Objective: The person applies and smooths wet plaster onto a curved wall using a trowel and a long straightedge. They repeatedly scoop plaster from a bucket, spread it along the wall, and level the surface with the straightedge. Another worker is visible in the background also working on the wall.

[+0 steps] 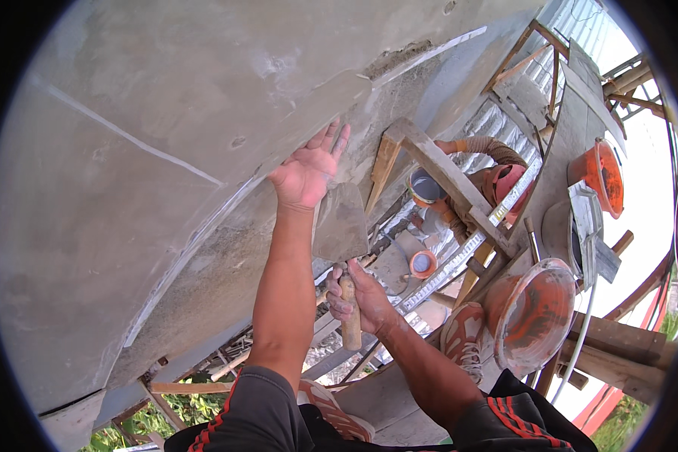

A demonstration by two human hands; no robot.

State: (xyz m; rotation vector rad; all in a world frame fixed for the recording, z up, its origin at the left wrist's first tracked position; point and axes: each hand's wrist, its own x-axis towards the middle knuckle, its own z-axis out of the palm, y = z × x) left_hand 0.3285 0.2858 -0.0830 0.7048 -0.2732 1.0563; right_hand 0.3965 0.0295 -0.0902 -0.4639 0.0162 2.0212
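My right hand (358,297) grips the wooden handle of a trowel (340,226), whose broad grey blade points up toward the wall. Beside the blade, my left hand (309,169) is raised with its palm showing and fingers stretched out, holding nothing. Its fingertips are at the lower edge of the smooth grey plaster on the wall (166,98); I cannot tell whether they touch it. Below that edge runs a rougher, darker strip of wall. Pale grey smears mark the fingers of my right hand.
I stand on a plank scaffold. An orange-rimmed basin (535,313) sits by my right shoe (463,339), with another orange bucket (599,177) farther off. Lower down, a person in a red head covering (505,184) works near a bucket (427,186), behind a wooden frame (444,169).
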